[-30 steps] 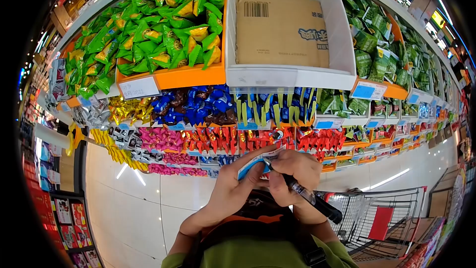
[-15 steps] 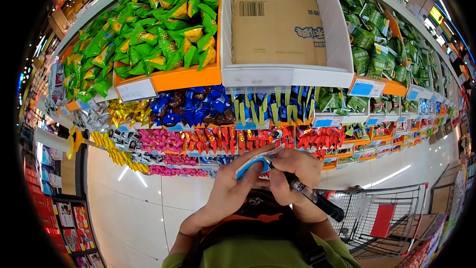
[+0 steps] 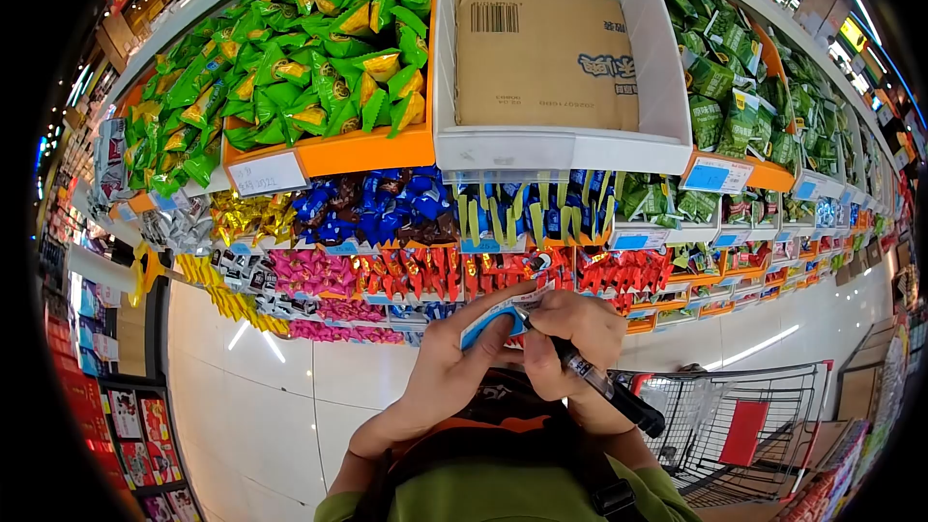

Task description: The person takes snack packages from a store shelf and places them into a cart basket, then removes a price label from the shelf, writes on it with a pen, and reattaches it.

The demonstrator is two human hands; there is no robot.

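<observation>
Between the thumb and fingers of my left hand [image 3: 454, 362] is a small blue and white price tag [image 3: 491, 326], tilted in front of my chest. My right hand [image 3: 578, 340] grips a black marker [image 3: 614, 391], its tip touching or very close to the tag's right part. Both hands are close together, below the lower candy rows. Any writing on the tag is too small to make out. Straight ahead, a white bin [image 3: 561, 150] holds a flat brown cardboard piece [image 3: 541, 58] with a barcode, and a clear label holder hangs on its front.
Green-wrapped snacks [image 3: 319, 68] fill the orange-edged bin at left; darker green packets [image 3: 725, 87] lie at right. Blue candies [image 3: 387, 203] and red packets [image 3: 416, 271] line the lower tiers. A shopping cart [image 3: 744, 425] stands at lower right on the tiled floor [image 3: 242, 416].
The view has shifted very slightly. My hands, the tag and the marker stay in nearly the same place, with only a tiny movement of the marker.
</observation>
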